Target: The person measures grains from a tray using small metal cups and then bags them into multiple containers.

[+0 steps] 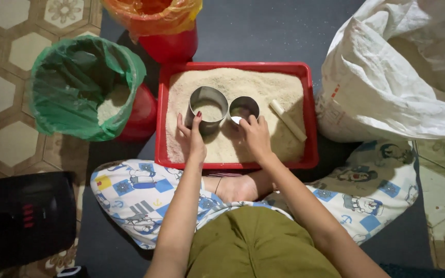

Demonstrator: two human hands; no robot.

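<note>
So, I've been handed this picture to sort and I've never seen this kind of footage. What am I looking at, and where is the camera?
The camera sits on a person's head and looks down at their own lap and arms. They sit cross-legged on the floor before a red tray filled with pale grain. The left hand grips a larger metal can standing in the grain; the right hand holds a smaller metal cup beside it. A pale stick lies in the tray to the right. To the left stands a red bucket lined with a green bag, another with an orange bag behind the tray, and a big white sack on the right.
</note>
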